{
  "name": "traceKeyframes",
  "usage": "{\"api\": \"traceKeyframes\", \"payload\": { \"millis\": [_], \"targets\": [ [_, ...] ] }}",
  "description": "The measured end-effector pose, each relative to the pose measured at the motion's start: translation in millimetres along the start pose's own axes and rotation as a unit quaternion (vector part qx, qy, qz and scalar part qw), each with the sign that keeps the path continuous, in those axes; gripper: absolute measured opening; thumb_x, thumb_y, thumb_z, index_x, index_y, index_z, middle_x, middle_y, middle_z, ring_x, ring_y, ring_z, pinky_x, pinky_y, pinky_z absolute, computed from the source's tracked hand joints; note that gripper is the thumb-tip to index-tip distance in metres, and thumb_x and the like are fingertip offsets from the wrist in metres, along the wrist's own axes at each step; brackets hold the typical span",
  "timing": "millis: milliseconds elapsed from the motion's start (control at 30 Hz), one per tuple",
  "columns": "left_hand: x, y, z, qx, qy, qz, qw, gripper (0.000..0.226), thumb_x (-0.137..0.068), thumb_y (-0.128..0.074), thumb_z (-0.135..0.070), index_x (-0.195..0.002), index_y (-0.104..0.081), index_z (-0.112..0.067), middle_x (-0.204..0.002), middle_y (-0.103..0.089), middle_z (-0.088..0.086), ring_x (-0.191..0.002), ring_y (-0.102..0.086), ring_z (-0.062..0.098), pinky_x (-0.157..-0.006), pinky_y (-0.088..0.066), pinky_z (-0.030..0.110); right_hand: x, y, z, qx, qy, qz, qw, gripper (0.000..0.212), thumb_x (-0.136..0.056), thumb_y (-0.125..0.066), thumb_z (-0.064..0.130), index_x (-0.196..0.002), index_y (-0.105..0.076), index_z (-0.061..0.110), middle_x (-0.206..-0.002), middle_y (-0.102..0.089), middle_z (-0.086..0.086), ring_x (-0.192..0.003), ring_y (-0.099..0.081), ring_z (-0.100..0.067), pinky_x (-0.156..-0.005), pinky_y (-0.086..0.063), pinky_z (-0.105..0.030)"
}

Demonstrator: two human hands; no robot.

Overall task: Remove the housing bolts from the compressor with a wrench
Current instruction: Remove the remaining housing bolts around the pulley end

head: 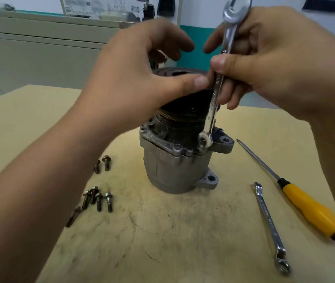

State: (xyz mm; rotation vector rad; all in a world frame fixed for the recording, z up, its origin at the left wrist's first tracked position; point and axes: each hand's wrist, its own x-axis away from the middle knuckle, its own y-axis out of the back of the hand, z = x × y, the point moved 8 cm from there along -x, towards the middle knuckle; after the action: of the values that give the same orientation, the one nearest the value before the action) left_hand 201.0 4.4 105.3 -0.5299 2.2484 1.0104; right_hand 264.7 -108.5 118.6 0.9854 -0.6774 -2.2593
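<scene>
A grey metal compressor (pixel 174 170) stands upright in the middle of the table, its dark pulley on top. My right hand (pixel 275 64) grips a silver wrench (pixel 216 92) that stands nearly upright, its lower end seated on a housing bolt (pixel 202 143) on the compressor's flange. My left hand (pixel 142 78) rests on the pulley, fingers curved over its far side and thumb against its rim close to the wrench. Several removed bolts (pixel 96 198) lie on the table left of the compressor, and two more bolts (pixel 103 163) lie a little farther back.
A second wrench (pixel 269 225) lies on the table at the right front. Beside it lies a screwdriver (pixel 305 203) with a yellow handle. The yellowish table (pixel 162 242) has its right edge close to the screwdriver. A grey cabinet (pixel 40 54) stands behind the table.
</scene>
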Motion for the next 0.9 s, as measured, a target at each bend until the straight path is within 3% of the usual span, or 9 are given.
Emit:
{"api": "traceKeyframes", "payload": {
  "millis": [67, 133, 333, 433, 567, 733, 900],
  "targets": [
    [-7, -15, 10, 0.002, 0.040, 0.095, 0.995, 0.048, -0.054, -0.073, -0.058, -0.095, -0.057, -0.039, -0.095, -0.062, -0.022, -0.091, -0.057, -0.009, -0.074, -0.042, 0.004, -2, -5, 8, 0.008, 0.023, 0.013, 1.000, 0.019, -0.095, -0.049, 0.003, -0.104, -0.045, 0.020, -0.066, -0.067, -0.004, -0.049, -0.065, -0.017, -0.045, -0.051, -0.020],
    [-11, -26, 11, 0.006, 0.033, 0.152, 0.988, 0.036, -0.058, -0.077, -0.049, -0.089, -0.061, -0.037, -0.081, -0.064, -0.023, -0.079, -0.058, -0.011, -0.066, -0.041, 0.003, -2, -10, 15, 0.002, 0.038, 0.031, 0.999, 0.023, -0.095, -0.049, 0.001, -0.105, -0.045, 0.021, -0.067, -0.068, -0.003, -0.049, -0.065, -0.017, -0.045, -0.051, -0.020],
    [-16, -33, 5, 0.065, -0.002, 0.214, 0.975, 0.016, -0.071, -0.079, -0.029, -0.081, -0.068, -0.032, -0.071, -0.065, -0.025, -0.072, -0.059, -0.013, -0.067, -0.043, 0.004, 3, -12, 17, -0.046, 0.016, 0.070, 0.996, 0.012, -0.096, -0.046, 0.011, -0.088, -0.051, 0.019, -0.066, -0.067, -0.004, -0.056, -0.067, -0.019, -0.052, -0.053, -0.022],
    [-17, -32, 1, 0.052, -0.020, 0.224, 0.973, 0.015, -0.069, -0.079, -0.031, -0.070, -0.066, -0.039, -0.071, -0.064, -0.028, -0.074, -0.058, -0.013, -0.073, -0.045, 0.008, 4, -14, 19, -0.028, 0.016, 0.066, 0.997, 0.015, -0.095, -0.044, 0.027, -0.084, -0.048, 0.019, -0.059, -0.063, -0.002, -0.053, -0.064, -0.019, -0.050, -0.053, -0.024],
    [-18, -30, -6, 0.051, -0.030, 0.203, 0.977, 0.019, -0.069, -0.079, -0.033, -0.067, -0.064, -0.045, -0.082, -0.066, -0.024, -0.087, -0.059, -0.009, -0.092, -0.046, 0.026, 6, -11, 16, -0.004, 0.015, 0.053, 0.998, 0.018, -0.100, -0.039, 0.020, -0.084, -0.046, 0.017, -0.057, -0.063, -0.003, -0.050, -0.059, -0.020, -0.047, -0.048, -0.023],
    [-18, -34, -13, 0.045, -0.042, 0.197, 0.978, 0.015, -0.071, -0.078, -0.031, -0.070, -0.066, -0.039, -0.099, -0.064, -0.020, -0.094, -0.057, -0.008, -0.095, -0.042, 0.021, 11, -2, 20, 0.012, 0.038, 0.039, 0.998, 0.022, -0.101, -0.037, 0.015, -0.082, -0.046, 0.020, -0.059, -0.064, 0.000, -0.048, -0.057, -0.016, -0.045, -0.045, -0.019],
    [-18, -35, -14, 0.016, -0.053, 0.186, 0.981, 0.015, -0.071, -0.077, -0.034, -0.069, -0.064, -0.042, -0.106, -0.061, -0.019, -0.101, -0.055, -0.002, -0.098, -0.041, 0.029, 12, -1, 18, 0.002, 0.034, 0.054, 0.998, 0.020, -0.100, -0.037, 0.016, -0.083, -0.045, 0.021, -0.060, -0.064, 0.001, -0.049, -0.056, -0.016, -0.045, -0.045, -0.018]
  ]
}}
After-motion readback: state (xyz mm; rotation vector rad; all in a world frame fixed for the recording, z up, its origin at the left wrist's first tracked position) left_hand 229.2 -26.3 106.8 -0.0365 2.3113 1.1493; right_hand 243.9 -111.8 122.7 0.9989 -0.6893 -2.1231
